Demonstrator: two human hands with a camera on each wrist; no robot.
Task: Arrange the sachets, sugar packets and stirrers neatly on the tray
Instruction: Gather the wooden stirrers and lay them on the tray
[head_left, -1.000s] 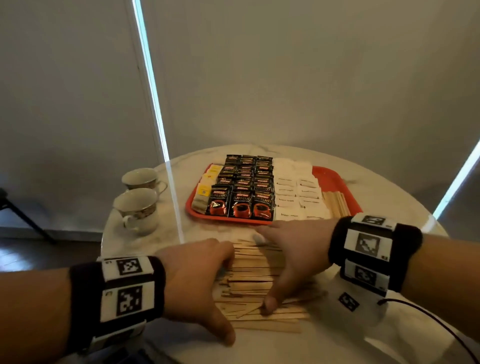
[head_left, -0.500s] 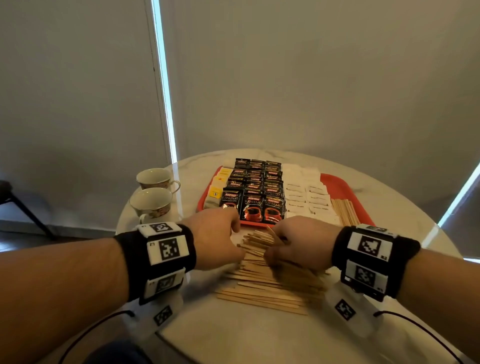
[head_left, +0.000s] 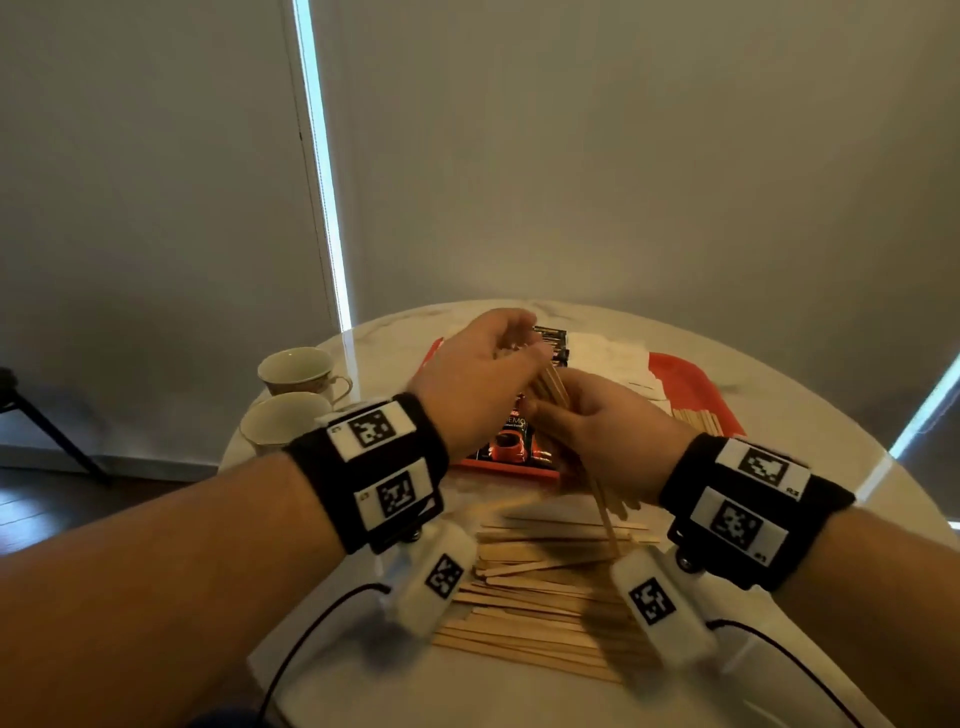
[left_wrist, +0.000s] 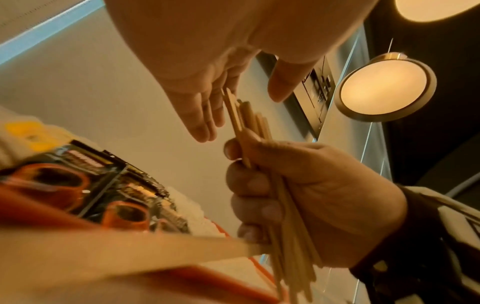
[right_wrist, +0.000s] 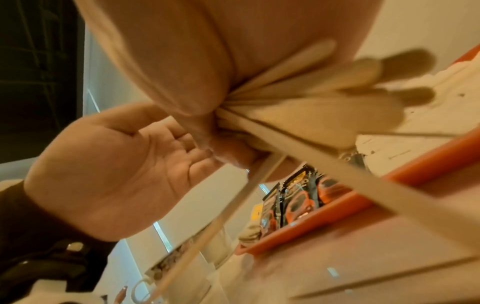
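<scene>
Currently squaring stirrers: right hand (head_left: 597, 421) clenches a bundle of stirrers (left_wrist: 262, 156) above the tray (head_left: 696, 384) front edge; left hand (head_left: 483, 374), fingers relaxed and straight, taps the bundle's top ends. Loose stirrers (head_left: 540, 587) lie on table. Next, probably: lay bundle beside tray's stirrer row.

Coffee sachet (head_left: 514, 423) — only "EMO" legible; other print too blurred.
</scene>
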